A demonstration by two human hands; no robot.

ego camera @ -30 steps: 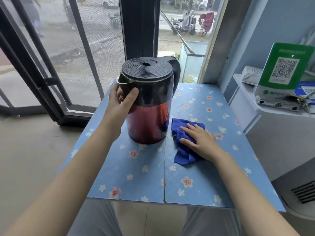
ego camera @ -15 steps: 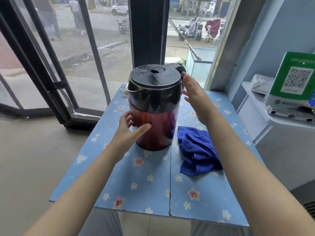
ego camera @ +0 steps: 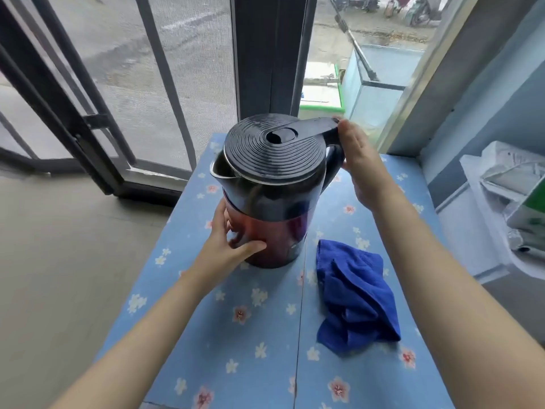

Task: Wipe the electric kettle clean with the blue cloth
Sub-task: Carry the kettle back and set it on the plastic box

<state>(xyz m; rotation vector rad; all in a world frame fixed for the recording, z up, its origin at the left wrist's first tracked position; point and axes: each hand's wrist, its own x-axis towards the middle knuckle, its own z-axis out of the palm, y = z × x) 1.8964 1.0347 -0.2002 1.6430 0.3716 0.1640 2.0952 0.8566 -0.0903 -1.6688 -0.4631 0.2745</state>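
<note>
- your left hand (ego camera: 228, 246) cups the lower red body of the round electric kettle with the ribbed black plastic lid (ego camera: 269, 187); its grip is spread around the curve, thumb across the front, steadying more than clamping.
- your right hand (ego camera: 358, 163) is at the black handle on the kettle's far side, fingers laid against its top and outer edge. whether that grip has closed round the handle you cannot tell from here; it looks open and resting.
- the kettle stands upright on the pale blue flower-print counter (ego camera: 206, 349), between your two hands.
- the crumpled bright blue terry cloth (ego camera: 354, 296) lies on the counter below your right hand and nearer you, just beside the kettle's base and touching neither hand.
- progress, as a judgement: no wiping is under way, since the cloth is out of your grip. you seem to be turning or positioning the kettle.
- left to do: pick up the cloth and wipe lid, body and handle.
</note>
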